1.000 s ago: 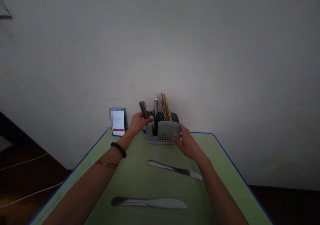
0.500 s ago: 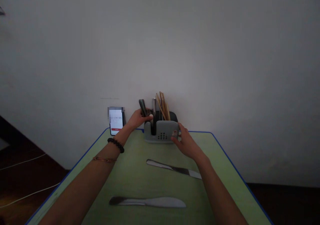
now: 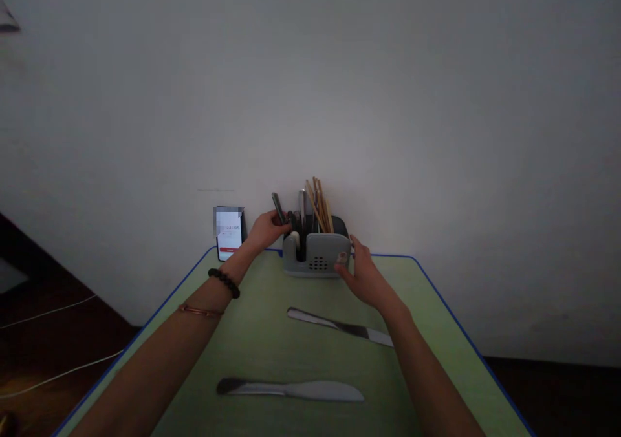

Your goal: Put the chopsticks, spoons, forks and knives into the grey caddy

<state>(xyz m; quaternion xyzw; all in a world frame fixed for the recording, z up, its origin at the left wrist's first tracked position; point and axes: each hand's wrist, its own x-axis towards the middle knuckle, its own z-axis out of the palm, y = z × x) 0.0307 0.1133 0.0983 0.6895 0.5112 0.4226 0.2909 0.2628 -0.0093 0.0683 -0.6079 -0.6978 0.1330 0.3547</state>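
A grey cutlery holder (image 3: 327, 249) with round holes in its front stands at the far edge of the table. My left hand (image 3: 266, 230) is at its left end, closed on a metal cutlery handle (image 3: 277, 205) that leans left; the lower end is hidden. My right hand (image 3: 361, 266) grips the holder's right end, thumb on the front and fingers round the side. Chopsticks (image 3: 320, 204) and another metal handle (image 3: 302, 203) stick up from the holder. Two table knives, a nearer one (image 3: 295, 390) and a farther one (image 3: 334, 325), lie on the table.
A lit phone (image 3: 229, 233) stands at the table's far left corner. The green table (image 3: 257, 353) has a blue edge, and its far side meets a white wall (image 3: 412, 133). White cables (image 3: 63, 375) run across the dark floor at left.
The cluster of handles at my left hand has separated; a single handle now stands up from my fingers. My left hand has shifted slightly left. My right hand keeps its hold on the holder.
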